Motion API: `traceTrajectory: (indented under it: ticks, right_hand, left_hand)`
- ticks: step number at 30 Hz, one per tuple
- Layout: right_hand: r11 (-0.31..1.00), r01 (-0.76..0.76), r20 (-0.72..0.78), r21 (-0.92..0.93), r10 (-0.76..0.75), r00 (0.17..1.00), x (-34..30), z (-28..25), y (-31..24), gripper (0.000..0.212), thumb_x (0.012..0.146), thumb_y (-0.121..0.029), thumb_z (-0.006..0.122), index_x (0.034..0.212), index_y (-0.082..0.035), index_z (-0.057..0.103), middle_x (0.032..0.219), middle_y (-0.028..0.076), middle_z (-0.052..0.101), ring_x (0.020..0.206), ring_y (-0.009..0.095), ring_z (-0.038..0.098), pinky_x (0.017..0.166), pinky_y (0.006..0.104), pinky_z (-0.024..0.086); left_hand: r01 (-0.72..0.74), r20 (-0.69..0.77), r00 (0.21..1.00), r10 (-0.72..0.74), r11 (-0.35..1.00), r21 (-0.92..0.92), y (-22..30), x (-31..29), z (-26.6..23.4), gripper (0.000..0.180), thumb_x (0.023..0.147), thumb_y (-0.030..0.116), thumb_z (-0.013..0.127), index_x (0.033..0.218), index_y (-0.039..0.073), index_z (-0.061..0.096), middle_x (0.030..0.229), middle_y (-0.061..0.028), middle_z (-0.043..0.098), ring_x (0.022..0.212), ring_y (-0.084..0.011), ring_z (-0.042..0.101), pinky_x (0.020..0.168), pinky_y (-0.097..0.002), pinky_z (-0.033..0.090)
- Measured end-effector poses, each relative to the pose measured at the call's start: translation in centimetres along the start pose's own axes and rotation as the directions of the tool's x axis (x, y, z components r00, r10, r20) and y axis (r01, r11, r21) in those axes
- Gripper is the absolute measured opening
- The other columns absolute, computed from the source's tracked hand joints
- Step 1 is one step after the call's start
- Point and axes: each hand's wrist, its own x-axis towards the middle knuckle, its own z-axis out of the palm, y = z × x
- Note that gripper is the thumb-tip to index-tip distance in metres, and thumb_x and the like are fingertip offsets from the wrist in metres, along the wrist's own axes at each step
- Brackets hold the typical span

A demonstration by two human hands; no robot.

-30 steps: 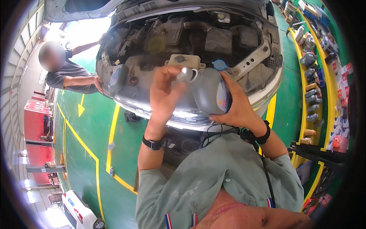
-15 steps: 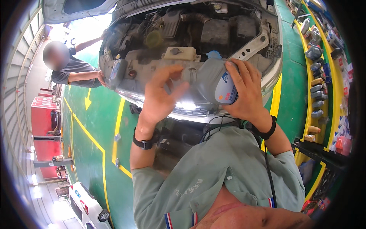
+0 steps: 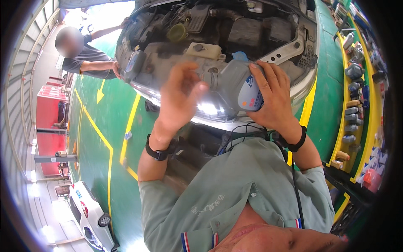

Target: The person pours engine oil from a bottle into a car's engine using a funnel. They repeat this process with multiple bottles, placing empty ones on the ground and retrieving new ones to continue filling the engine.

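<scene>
My right hand is wrapped round a grey plastic jug with a pale label. The jug lies tilted on its side over the front of the open engine bay, its ridged neck pointing left. Beside that neck is my left hand, blurred, with thumb and curled fingers apart and nothing visible between them. Beyond the jug sit a cream reservoir with a dark cap and a blue cap. A yellow-green funnel stands farther back among the engine parts.
At the left, a co-worker leans at the car's corner, near another grey jug. Yellow shelving with several bottles lines the right side. A white car stands at lower left on the green floor. Black cables hang before my shirt.
My left hand's fingers have shifted slightly away from the jug's neck. My right hand keeps its grip on the jug. The whole view has shifted a little.
</scene>
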Motion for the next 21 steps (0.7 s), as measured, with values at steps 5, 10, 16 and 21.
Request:
traceTrajectory:
  ticks: [5,10,16,21]
  right_hand:
    - [0.999,0.042,0.002,0.025,-0.042,0.999,0.0,0.3,0.1,0.103,0.052,-0.012,0.085,0.149,-0.01,0.051,0.145,0.018,0.052,0.131,0.042,0.049,0.111,0.054,0.036]
    - [0.998,0.057,0.04,0.017,-0.057,0.998,-0.5,1.3,0.5,0.108,0.051,-0.012,0.086,0.152,-0.008,0.047,0.148,0.019,0.051,0.135,0.042,0.047,0.113,0.0528,0.035]
    - [0.997,0.055,0.088,0.047,-0.059,0.994,-1.1,2.8,-0.1,0.104,0.054,-0.014,0.086,0.151,-0.012,0.05,0.148,0.019,0.05,0.133,0.042,0.047,0.112,0.0552,0.034]
    - [0.999,0.041,0.157,0.017,-0.043,0.987,-1.5,3.9,-2.8,0.102,0.057,-0.015,0.084,0.152,-0.01,0.047,0.148,0.019,0.05,0.134,0.043,0.046,0.113,0.0544,0.034]
  left_hand:
    - [-0.123,0.05,0.991,0.121,0.992,0.031,-0.4,-0.9,0.2,0.044,0.09,0.008,0.08,0.13,0.005,0.061,0.124,-0.0079,0.066,0.106,-0.0148,0.061,0.082,-0.0274,0.05]
    - [-0.015,-0.046,0.999,0.01,0.993,-0.115,0.4,-2.2,0.3,0.041,0.092,0.009,0.077,0.131,0.006,0.062,0.133,-0.0097,0.062,0.113,-0.0172,0.06,0.089,-0.0316,0.049]
    - [-0.044,0.04,0.998,0.041,0.995,0.087,-1.6,-3.0,-1.1,0.037,0.091,0.002,0.073,0.127,0.005,0.066,0.121,-0.0078,0.067,0.103,-0.0138,0.063,0.082,-0.0292,0.049]
    - [0.136,-0.095,0.986,-0.137,0.991,-0.01,-2.4,-6.0,-3.0,0.038,0.09,0.004,0.072,0.128,0.006,0.066,0.108,-0.0045,0.071,0.094,-0.0121,0.065,0.081,-0.0271,0.05]
